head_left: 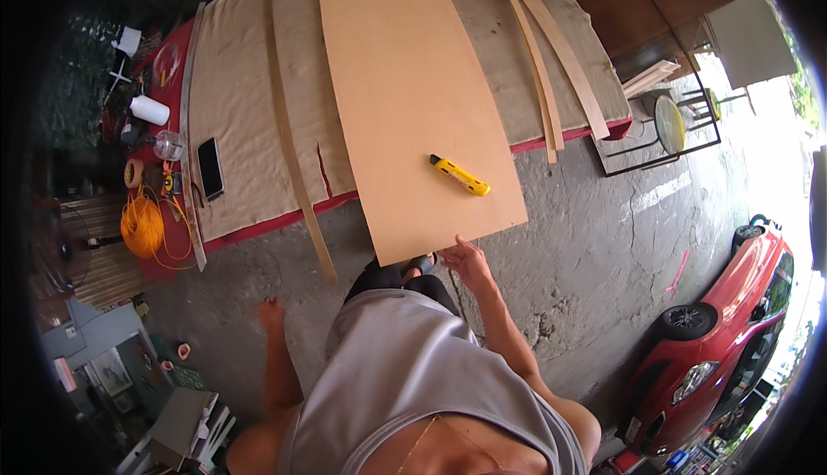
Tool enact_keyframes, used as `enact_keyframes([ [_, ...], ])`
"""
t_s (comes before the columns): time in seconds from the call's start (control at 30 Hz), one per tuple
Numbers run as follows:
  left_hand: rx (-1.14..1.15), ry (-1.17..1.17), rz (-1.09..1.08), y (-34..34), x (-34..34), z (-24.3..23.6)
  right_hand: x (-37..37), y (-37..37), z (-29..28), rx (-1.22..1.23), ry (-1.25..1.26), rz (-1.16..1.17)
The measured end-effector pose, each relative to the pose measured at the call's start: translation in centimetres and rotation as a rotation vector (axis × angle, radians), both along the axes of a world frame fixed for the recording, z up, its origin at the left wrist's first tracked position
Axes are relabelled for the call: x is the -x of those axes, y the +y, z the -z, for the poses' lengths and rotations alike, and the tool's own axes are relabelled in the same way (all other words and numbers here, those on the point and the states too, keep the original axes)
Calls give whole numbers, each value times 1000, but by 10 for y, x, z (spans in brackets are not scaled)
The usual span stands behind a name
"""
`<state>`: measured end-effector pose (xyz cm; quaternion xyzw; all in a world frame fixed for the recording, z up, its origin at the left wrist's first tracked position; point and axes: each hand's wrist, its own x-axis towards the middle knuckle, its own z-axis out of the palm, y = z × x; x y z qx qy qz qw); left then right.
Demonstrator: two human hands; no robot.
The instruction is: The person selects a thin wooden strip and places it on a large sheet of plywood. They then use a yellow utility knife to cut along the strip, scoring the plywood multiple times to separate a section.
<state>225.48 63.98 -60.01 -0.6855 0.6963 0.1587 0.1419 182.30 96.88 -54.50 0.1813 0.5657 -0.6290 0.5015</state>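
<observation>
Nearest the lens, noted grey sleeveless top [405, 346] on the wearer's torso. Observed right hand [466, 264] at the near edge of tan panel [413, 87], fingers loosely spread; cannot tell whether touching. Observed left hand [271, 310] lowered over concrete floor [594, 242], well apart from the panel; too small to tell whether spread or closed. Found panel lying lengthwise on cloth-covered table [237, 53], near end overhanging. Located yellow utility knife [461, 175] flat on the panel, slanted, dark end toward upper left. Recorded narrow strip [289, 130] left of the panel, likewise overhanging; pale strips [538, 70] on the right. Logged black phone [210, 167] just beside metal straightedge [191, 130]; farther left, orange cord [142, 227]. Noted red car [724, 329] at far right.
</observation>
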Motion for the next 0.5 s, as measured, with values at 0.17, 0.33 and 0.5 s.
enact_keyframes([
  [0.17, 208, 549, -117, 31, 82, -71, 27, -9, -34, -672, 698, -622],
  [0.33, 78, 1006, 55, 51, 169, -94, 83, -67, -39, -572, 1628, -478],
  [0.5, -92, 1131, 158, 77, 233, -107, 112, -96, -2, -578, 1547, -821],
])
